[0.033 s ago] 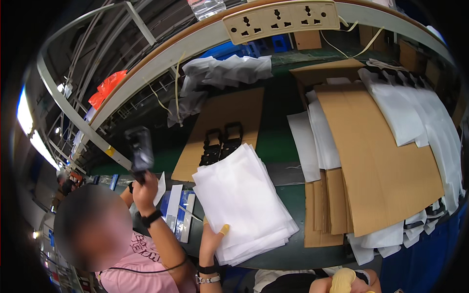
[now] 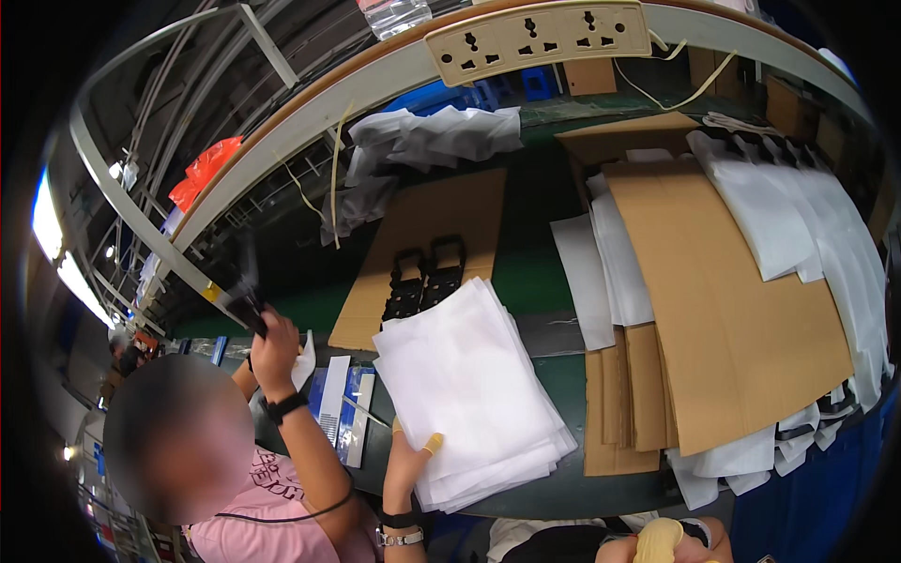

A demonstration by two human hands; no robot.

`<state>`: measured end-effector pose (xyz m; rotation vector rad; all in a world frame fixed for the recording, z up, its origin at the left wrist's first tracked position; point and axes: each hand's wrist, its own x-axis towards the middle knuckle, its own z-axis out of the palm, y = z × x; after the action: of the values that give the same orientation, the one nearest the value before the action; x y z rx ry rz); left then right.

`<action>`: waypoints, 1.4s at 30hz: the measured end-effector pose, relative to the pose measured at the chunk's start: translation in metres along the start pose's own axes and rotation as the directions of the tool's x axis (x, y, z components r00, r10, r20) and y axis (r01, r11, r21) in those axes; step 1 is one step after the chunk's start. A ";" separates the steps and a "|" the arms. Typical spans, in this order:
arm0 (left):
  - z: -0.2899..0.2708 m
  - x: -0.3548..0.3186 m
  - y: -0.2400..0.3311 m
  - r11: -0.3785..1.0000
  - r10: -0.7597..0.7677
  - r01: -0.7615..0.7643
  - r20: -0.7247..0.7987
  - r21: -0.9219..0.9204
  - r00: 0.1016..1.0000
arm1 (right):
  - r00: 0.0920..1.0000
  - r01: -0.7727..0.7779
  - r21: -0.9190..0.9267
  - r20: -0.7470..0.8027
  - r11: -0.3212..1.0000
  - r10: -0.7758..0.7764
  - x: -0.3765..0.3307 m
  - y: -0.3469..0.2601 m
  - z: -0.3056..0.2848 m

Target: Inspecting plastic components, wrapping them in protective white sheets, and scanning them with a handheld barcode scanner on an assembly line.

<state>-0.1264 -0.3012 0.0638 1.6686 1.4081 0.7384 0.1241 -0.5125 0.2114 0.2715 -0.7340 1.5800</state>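
My left hand (image 2: pixel 413 460), with yellow finger covers and a silver bracelet at the wrist, grips the lower left edge of a stack of thin white sheets (image 2: pixel 469 385). Its thumb lies on top; the other fingers are mostly hidden. Slightly fanned, the stack slants over the green work surface (image 2: pixel 554 375). Down at the lower edge, my right hand (image 2: pixel 660 540) is only partly in view, a yellow covering on it, and its fingers cannot be made out. Just beyond the stack, two black plastic frames (image 2: pixel 427 277) lie on a cardboard sheet (image 2: pixel 479 202).
At the left, a co-worker in pink (image 2: pixel 272 525) holds a blurred dark part (image 2: pixel 246 305). Cardboard sheets (image 2: pixel 732 310) and white sleeves (image 2: pixel 760 216) pile up on the right. Crumpled white wrapping (image 2: pixel 436 136) lies at the back, below a rail with a socket strip (image 2: pixel 535 42).
The co-worker's hand has shifted slightly and the dark part in it has turned, now blurred. My left hand and the white stack have moved very slightly right.
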 end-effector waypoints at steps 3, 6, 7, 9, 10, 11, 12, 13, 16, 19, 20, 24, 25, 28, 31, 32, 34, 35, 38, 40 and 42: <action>0.004 -0.004 0.005 1.000 -0.024 0.023 0.063 0.013 0.998 | 1.000 -0.014 -0.025 0.007 1.000 0.014 0.000 -0.001 -0.002; 0.009 -0.009 0.013 0.999 -0.031 0.028 0.086 0.036 0.996 | 0.999 -0.007 0.003 -0.051 1.000 0.008 0.001 0.000 0.003; 0.012 -0.010 0.015 0.999 -0.036 0.033 0.095 0.035 0.995 | 0.997 0.001 0.021 -0.082 1.000 0.000 0.001 0.000 0.004; 0.011 -0.014 0.019 0.998 -0.016 0.011 0.086 0.065 0.996 | 1.000 0.005 -0.011 0.005 1.000 -0.005 0.004 0.000 0.000; 0.014 -0.014 0.019 0.996 0.006 -0.014 0.093 0.085 0.996 | 0.997 0.014 -0.056 0.082 0.998 -0.009 0.004 0.000 -0.003; 0.016 -0.013 0.019 0.997 0.006 -0.014 0.096 0.082 0.995 | 0.997 0.014 -0.059 0.078 0.998 -0.009 0.004 -0.001 -0.004; 0.018 -0.013 0.019 0.998 -0.004 -0.003 0.112 0.062 0.994 | 0.999 0.004 -0.052 0.051 0.999 -0.001 0.002 -0.001 -0.005; 0.020 -0.012 0.020 0.999 -0.014 0.008 0.128 0.041 0.992 | 1.000 -0.006 -0.043 0.024 0.999 0.007 0.001 -0.001 -0.005; 0.021 -0.011 0.027 1.000 -0.023 0.021 0.167 0.014 0.986 | 1.000 -0.005 -0.034 -0.002 0.999 0.005 0.003 -0.002 -0.003; 0.018 0.000 -0.020 0.982 0.094 -0.107 0.087 0.156 0.992 | 0.997 -0.025 -0.047 0.076 0.999 0.029 0.008 -0.005 -0.006; 0.020 0.000 -0.026 0.982 0.095 -0.108 0.088 0.155 0.992 | 0.997 -0.024 -0.049 0.075 0.999 0.028 0.007 -0.005 -0.006; 0.031 0.000 -0.043 0.924 0.147 -0.159 0.061 0.347 0.987 | 0.999 -0.029 0.029 -0.020 0.999 0.029 0.004 -0.004 -0.005; 0.033 0.000 -0.044 0.904 0.161 -0.169 0.054 0.394 0.985 | 0.999 -0.024 0.016 -0.026 1.000 0.024 0.005 -0.004 -0.004; 0.043 -0.014 0.009 0.994 0.017 -0.038 0.188 0.107 0.982 | 0.995 -0.098 0.028 0.000 0.995 0.098 0.003 -0.010 -0.003; 0.044 -0.015 0.013 0.982 0.054 -0.091 0.212 0.168 0.976 | 0.995 -0.022 0.064 -0.098 0.998 0.029 0.003 -0.005 -0.005; 0.041 -0.016 0.012 0.981 0.052 -0.089 0.208 0.171 0.977 | 0.995 -0.023 0.068 -0.096 0.997 0.030 0.003 -0.006 -0.006; 0.038 -0.016 0.015 1.000 0.020 -0.025 0.271 0.014 0.962 | 0.994 0.039 0.009 -0.101 0.999 -0.037 0.002 -0.011 -0.010; 0.039 -0.017 0.021 1.000 0.022 -0.027 0.274 0.013 0.962 | 0.985 0.077 -0.120 -0.147 0.990 -0.094 0.001 -0.011 -0.010; 0.045 -0.021 0.039 0.997 0.038 -0.014 0.337 -0.073 0.941 | 0.959 -0.039 -0.603 -0.246 0.797 -0.140 -0.014 -0.009 -0.019; 0.034 -0.024 0.034 0.999 0.023 -0.009 0.279 -0.051 0.960 | 0.922 -0.371 -0.836 -0.382 0.404 0.056 -0.016 -0.012 -0.028; 0.023 -0.023 0.018 1.000 0.011 -0.011 0.205 -0.003 0.979 | 0.903 -0.408 -0.908 -0.385 0.096 0.193 -0.015 -0.008 -0.039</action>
<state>-0.1030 -0.3295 0.0691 1.6999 1.2531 0.5558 0.1439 -0.5020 0.1753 -1.1070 -1.6228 1.1041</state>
